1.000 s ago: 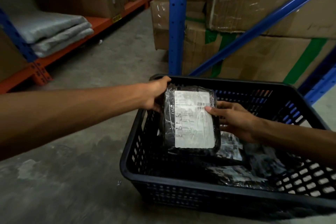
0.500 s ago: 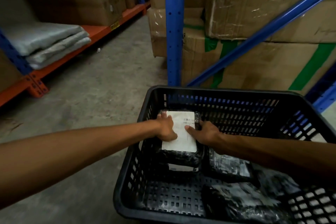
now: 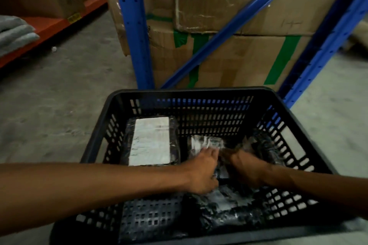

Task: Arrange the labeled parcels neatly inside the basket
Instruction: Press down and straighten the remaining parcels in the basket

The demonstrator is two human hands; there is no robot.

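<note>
A black slatted plastic basket [image 3: 191, 93] stands on the concrete floor in front of me. In its far-left corner lies a black-wrapped parcel [image 3: 151, 141] with a large white label facing up, and nothing touches it. A second black-wrapped parcel [image 3: 207, 142] with a crinkled label sits in the basket's middle. My left hand [image 3: 201, 173] grips its near-left edge and my right hand [image 3: 245, 167] grips its near-right side. Another wrapped parcel [image 3: 225, 207] lies below my hands, and one more [image 3: 264, 145] leans at the right wall.
Blue rack uprights [image 3: 137, 32] and a diagonal brace [image 3: 235, 22] rise just behind the basket, with taped cardboard boxes [image 3: 239, 55] stacked behind them. An orange shelf beam [image 3: 53, 26] with folded grey fabric [image 3: 14, 34] runs along the left. Grey concrete floor [image 3: 59, 95] surrounds the basket.
The labeled parcel I held was set flat in the far-left corner and let go. Both hands moved right onto the middle parcel. The view tilted further down.
</note>
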